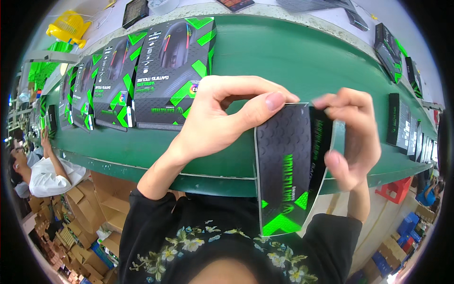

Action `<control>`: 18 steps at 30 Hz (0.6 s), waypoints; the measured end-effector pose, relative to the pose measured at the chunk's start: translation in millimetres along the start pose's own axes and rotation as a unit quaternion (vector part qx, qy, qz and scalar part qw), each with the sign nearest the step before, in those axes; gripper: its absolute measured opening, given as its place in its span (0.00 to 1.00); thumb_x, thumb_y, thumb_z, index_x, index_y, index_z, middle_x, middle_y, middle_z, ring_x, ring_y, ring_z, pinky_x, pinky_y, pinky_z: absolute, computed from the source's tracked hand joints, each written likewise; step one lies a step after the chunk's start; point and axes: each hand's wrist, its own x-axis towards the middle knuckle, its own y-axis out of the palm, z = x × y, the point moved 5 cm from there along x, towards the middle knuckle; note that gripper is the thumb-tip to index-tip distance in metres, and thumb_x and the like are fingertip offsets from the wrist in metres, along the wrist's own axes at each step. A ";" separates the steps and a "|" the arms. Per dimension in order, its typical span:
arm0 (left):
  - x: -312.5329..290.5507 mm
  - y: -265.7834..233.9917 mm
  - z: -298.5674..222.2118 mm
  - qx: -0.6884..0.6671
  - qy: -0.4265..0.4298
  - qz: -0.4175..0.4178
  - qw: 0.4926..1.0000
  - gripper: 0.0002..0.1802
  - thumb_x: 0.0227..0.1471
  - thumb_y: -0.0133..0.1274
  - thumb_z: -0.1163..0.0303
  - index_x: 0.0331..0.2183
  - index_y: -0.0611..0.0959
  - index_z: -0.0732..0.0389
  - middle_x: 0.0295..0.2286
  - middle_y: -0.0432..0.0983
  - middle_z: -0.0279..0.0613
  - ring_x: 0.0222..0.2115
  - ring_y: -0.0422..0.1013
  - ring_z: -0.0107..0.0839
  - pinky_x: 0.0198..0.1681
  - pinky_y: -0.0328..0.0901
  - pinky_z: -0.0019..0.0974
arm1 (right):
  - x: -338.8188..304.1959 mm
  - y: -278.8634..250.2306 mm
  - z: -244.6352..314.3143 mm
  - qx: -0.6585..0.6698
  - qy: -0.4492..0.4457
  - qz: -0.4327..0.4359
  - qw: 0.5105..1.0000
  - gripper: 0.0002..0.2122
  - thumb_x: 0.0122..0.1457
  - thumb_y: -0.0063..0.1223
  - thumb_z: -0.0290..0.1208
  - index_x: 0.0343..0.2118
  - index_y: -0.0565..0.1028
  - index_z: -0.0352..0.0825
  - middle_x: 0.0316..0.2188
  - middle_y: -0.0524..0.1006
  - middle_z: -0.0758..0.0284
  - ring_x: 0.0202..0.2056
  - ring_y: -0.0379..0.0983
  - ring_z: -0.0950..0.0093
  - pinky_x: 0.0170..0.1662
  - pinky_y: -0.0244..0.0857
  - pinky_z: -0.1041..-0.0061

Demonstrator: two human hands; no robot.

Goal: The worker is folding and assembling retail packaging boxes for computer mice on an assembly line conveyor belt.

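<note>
A black carton point(284, 161) with green lettering and bright green patches hangs upright in front of my chest. My left hand point(222, 106) pinches its upper left edge, thumb on the near face and fingers behind the top. To the right of the carton, my right hand point(354, 137) has its thumb and fingers apart, bent around the carton's right side. Its fingertips are slightly blurred, and whether they touch the cardboard I cannot make out. A darker side panel point(321, 142) shows between the front face and the right hand.
Several black-and-green mouse boxes point(170, 71) stand in a row on the green workbench point(265, 52) at left. More boxes point(402, 120) line its right side. A yellow basket point(68, 27) sits far left. Cardboard cartons point(106, 199) and a red stool point(396, 189) are below; a co-worker point(52, 173) is at left.
</note>
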 end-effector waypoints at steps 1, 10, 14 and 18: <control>-0.8 -1.0 0.7 -0.003 0.003 0.000 1.000 0.18 0.59 0.49 0.66 0.37 0.84 0.72 0.38 0.80 0.53 0.40 0.76 0.36 0.46 0.69 0.36 | -2.5 -7.2 -0.2 -0.006 0.046 -0.058 0.997 0.18 0.48 0.58 0.35 0.38 0.77 0.26 0.37 0.73 0.53 0.35 0.73 0.66 0.39 0.67 0.69; -11.5 15.4 4.2 -0.002 0.014 0.101 0.995 0.30 0.59 0.43 0.61 0.55 0.70 0.75 0.50 0.72 0.61 0.50 0.71 0.43 0.55 0.64 0.41 | -13.9 14.4 3.6 0.219 0.530 0.397 0.716 0.32 0.62 0.50 0.50 0.57 0.64 0.25 0.33 0.79 0.59 0.34 0.77 0.71 0.39 0.70 0.72; -8.2 19.0 5.3 0.018 0.015 0.088 0.996 0.33 0.58 0.40 0.58 0.58 0.67 0.72 0.50 0.72 0.60 0.50 0.72 0.43 0.55 0.63 0.40 | -20.5 37.6 9.3 0.356 0.560 0.086 0.743 0.32 0.52 0.67 0.41 0.51 0.67 0.21 0.43 0.76 0.57 0.45 0.73 0.74 0.48 0.68 0.74; -7.9 18.3 1.4 0.030 0.016 0.093 0.995 0.34 0.59 0.38 0.56 0.60 0.65 0.69 0.51 0.72 0.58 0.50 0.72 0.43 0.56 0.63 0.40 | -25.6 43.6 11.9 0.398 0.579 -0.009 0.711 0.30 0.49 0.70 0.33 0.50 0.67 0.22 0.38 0.78 0.58 0.40 0.76 0.75 0.45 0.71 0.75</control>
